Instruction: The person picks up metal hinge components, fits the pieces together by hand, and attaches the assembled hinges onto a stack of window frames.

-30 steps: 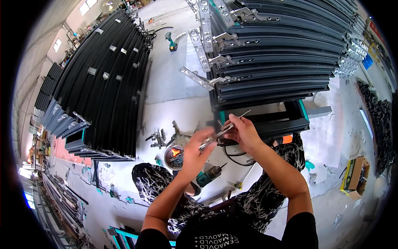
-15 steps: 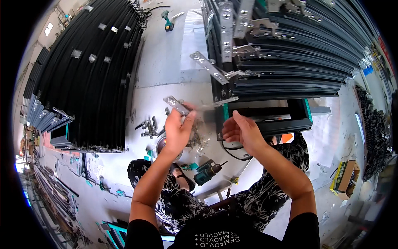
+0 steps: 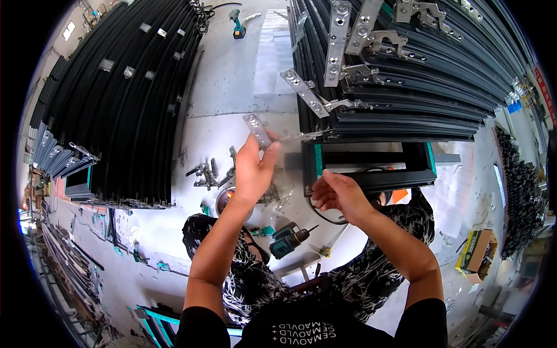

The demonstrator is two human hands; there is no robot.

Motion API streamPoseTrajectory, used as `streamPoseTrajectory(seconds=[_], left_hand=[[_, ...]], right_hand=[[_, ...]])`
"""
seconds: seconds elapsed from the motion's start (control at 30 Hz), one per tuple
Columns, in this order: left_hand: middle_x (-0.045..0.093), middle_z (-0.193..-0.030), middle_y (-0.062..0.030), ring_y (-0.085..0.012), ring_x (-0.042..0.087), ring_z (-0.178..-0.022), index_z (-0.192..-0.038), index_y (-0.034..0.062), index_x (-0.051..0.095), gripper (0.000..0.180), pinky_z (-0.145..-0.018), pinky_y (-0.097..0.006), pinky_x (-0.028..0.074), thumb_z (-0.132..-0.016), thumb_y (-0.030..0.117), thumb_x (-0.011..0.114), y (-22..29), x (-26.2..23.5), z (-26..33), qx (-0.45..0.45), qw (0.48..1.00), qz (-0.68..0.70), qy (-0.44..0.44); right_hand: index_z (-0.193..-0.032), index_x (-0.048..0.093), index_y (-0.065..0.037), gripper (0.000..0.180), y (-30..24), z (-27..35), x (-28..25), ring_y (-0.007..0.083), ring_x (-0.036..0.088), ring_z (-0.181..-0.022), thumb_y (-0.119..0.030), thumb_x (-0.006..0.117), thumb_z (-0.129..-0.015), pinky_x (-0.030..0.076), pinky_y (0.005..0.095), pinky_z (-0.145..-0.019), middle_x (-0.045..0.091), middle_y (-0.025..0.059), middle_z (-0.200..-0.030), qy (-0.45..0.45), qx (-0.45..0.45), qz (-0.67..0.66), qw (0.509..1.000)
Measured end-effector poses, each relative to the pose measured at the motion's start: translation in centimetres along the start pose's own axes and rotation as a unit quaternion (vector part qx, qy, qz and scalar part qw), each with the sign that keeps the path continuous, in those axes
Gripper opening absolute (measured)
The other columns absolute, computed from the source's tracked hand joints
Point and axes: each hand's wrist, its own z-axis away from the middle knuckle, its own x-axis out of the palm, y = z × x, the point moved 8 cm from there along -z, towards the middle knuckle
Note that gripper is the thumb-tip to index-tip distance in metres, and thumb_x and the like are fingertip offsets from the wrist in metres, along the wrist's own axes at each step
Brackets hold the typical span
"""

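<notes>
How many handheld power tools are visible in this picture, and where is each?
2. One tool lies on the floor between the person's legs; the other tool is farther off, between the left stack and right stack of black frames. More may be hidden behind the stacks.

Floor (image 3: 214,93): pale grey, hard, smudged; small teal scraps (image 3: 162,267) scattered at lower left. Thin dark seam (image 3: 246,113) runs across the middle. White sheeting (image 3: 270,64) lies flat, upper centre. Wall (image 3: 79,22), far upper left: pale, with a small bright window (image 3: 69,31). Strong white light (image 3: 24,213) at left rim; source unclear. Right: open cardboard box (image 3: 477,255) on floor; red panel (image 3: 544,95) near rim.
</notes>
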Motion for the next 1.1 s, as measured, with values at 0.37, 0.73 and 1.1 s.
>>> streamPoseTrajectory(seconds=[0.37, 0.73, 1.1], left_hand=[[0.066, -0.087, -0.0071, -0.0171, 0.061, -0.075, -0.103, 0.0031, 0.057, 0.013, -0.070, -0.030, 0.049, -0.090, 0.006, 0.061, 1.1, 1.2, -1.2, -0.009, 1.000, -0.024, -0.009], [0.062, -0.090, -0.0054, -0.0132, 0.055, -0.083, -0.102, 0.0031, 0.056, 0.013, -0.079, -0.029, 0.046, -0.089, 0.005, 0.058, -1.3, 6.1, -2.2, -0.045, 0.986, 0.159, -0.033], [0.065, -0.084, -0.0010, -0.0073, 0.058, -0.078, -0.096, 0.0025, 0.057, 0.015, -0.072, -0.023, 0.045, -0.094, 0.016, 0.063, 0.4, 3.4, -2.9, -0.028, 0.950, 0.305, 0.064]], right_hand=[[-0.094, 0.061, 0.001, 0.049, 1.1, 0.9, -2.0, 0.0163, 0.062, -0.066, -0.047, 0.050, -0.097, 0.054, 0.0277, -0.063, 0.064, 0.0106, -0.080, 0.015, 0.001, 0.007, 1.000], [-0.092, 0.062, -0.002, 0.039, 3.3, 0.7, -2.2, 0.0151, 0.063, -0.067, -0.038, 0.048, -0.100, 0.053, 0.0268, -0.063, 0.064, 0.0082, -0.080, 0.026, 0.045, 0.060, 0.997], [-0.094, 0.062, -0.002, 0.034, 4.3, 0.0, 1.1, 0.0150, 0.063, -0.068, -0.033, 0.051, -0.099, 0.054, 0.0273, -0.064, 0.064, 0.0075, -0.081, -0.050, 0.059, 0.065, 0.995]])
